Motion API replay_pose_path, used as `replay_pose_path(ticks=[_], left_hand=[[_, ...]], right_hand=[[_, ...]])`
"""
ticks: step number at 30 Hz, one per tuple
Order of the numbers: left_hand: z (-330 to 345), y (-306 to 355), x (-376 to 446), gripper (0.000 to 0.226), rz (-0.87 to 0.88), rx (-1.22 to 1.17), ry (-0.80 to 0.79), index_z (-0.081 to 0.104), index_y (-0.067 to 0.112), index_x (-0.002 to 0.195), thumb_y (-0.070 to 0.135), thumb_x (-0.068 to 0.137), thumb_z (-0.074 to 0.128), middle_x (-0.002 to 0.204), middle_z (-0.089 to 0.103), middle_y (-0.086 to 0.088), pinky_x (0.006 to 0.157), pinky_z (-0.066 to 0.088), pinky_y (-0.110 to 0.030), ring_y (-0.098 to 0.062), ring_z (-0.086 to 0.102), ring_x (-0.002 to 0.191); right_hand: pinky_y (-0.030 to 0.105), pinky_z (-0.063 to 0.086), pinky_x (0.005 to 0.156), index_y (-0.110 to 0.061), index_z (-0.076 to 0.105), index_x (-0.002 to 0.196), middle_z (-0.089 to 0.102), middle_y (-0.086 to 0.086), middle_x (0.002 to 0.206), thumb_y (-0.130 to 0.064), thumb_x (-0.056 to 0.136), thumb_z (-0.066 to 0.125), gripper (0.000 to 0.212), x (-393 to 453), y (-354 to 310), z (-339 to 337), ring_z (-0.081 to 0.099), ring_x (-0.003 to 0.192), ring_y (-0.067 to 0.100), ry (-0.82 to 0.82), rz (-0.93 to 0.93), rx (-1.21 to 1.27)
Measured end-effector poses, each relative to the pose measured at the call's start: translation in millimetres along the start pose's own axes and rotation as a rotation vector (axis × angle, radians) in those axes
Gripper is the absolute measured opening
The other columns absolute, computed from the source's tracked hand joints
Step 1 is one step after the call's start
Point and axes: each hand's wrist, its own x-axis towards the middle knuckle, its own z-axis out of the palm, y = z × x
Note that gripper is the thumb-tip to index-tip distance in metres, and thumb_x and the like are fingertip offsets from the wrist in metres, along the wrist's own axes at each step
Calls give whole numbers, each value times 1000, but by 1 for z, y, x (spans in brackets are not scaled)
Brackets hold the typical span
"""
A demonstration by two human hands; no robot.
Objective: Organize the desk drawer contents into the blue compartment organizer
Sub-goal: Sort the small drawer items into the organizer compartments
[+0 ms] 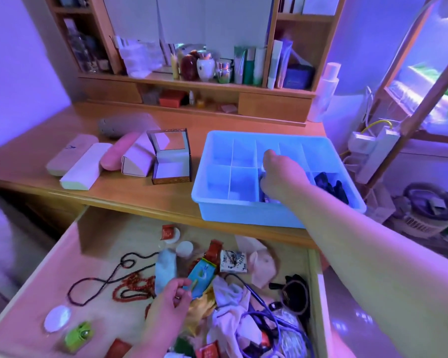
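While most compartments of the blue organizer (pixel 277 215) sat bare, the right hand (pixel 279 174) reached into one, its grip hidden. Below it, the left hand (pixel 166 301) pinched a teal packet (pixel 201 276) in the cluttered drawer (pixel 70 259), apparently barely sorted.

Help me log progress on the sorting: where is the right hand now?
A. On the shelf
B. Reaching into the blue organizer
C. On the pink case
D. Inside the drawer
B: the right hand reaches down into a middle compartment of the organizer, while the left hand is in the drawer.
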Motion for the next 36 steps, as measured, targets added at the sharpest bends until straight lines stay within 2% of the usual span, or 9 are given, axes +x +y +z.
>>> replay_pose_path(ticks=[5, 10, 15, 17, 20, 24, 28, 33, 36], left_hand=[[2, 2, 1, 21, -25, -2, -7, 58, 33, 96, 12, 89, 59, 76, 67, -2, 69, 56, -44, -20, 65, 70], [0, 8, -1, 18, -64, -17, -15, 57, 31, 99, 14, 92, 54, 81, 67, 1, 74, 55, -44, -21, 66, 73], [0, 15, -7, 19, -6, 56, -41, 56, 27, 106, 13, 92, 54, 81, 65, 0, 70, 53, -36, -19, 65, 73], [4, 19, -12, 18, 73, 136, -59, 60, 27, 104, 15, 92, 55, 77, 64, 4, 59, 50, -16, -7, 60, 64], [15, 30, -22, 18, 250, 269, -151, 61, 36, 96, 20, 88, 59, 84, 65, 14, 61, 43, -4, 5, 60, 72], [50, 44, -31, 40, 563, 486, -355, 54, 38, 124, 30, 84, 58, 133, 49, 16, 105, 24, -10, -2, 38, 128], [83, 53, -39, 64, 719, 721, -534, 19, 40, 145, 47, 89, 49, 155, 17, 18, 116, -12, -30, -6, 0, 144], [78, 54, -35, 44, 771, 958, -454, 64, 20, 107, 50, 93, 34, 112, 51, 2, 115, -16, -40, -20, 30, 124], [63, 45, -34, 36, 748, 1025, -455, 67, 20, 89, 47, 90, 43, 96, 52, 4, 118, -10, -43, -19, 36, 112]], right_hand=[[23, 29, 50, -18, 45, 61, 46, -2, 62, -13, 78, 47, 18, -11, 5, -3, 45, 59, 23, -243, -62, -97], [25, 42, 59, -15, 65, 96, 68, 5, 91, -17, 87, 46, 21, -6, 4, -23, 64, 80, 25, -169, -88, -169], [20, 31, 49, -16, 49, 54, 46, 0, 56, 2, 74, 48, 27, -11, 3, -7, 42, 52, 21, -223, -24, -97], [22, 34, 52, -19, 49, 52, 45, 2, 60, 1, 74, 50, 29, -14, 5, -6, 43, 57, 24, -220, -35, -86], [30, 44, 64, -22, 65, 86, 57, 3, 90, -21, 86, 58, 7, -32, 18, -3, 57, 78, 29, 58, -113, 21], [30, 44, 56, -12, 65, 80, 56, -2, 70, -16, 84, 63, 6, -99, 40, 24, 52, 62, 23, 414, -316, 231], [30, 47, 50, -14, 60, 71, 60, -1, 61, -16, 82, 62, 12, -163, 71, 77, 55, 55, 24, 193, -391, 137], [19, 40, 51, -26, 35, 39, 33, -7, 36, -11, 25, 78, 47, -187, 90, 115, 41, 41, 16, -205, -361, -269], [32, 36, 79, -22, 46, 50, 30, -8, 49, -5, 55, 65, 25, -183, 85, 130, 54, 69, 19, -378, -398, -467]])
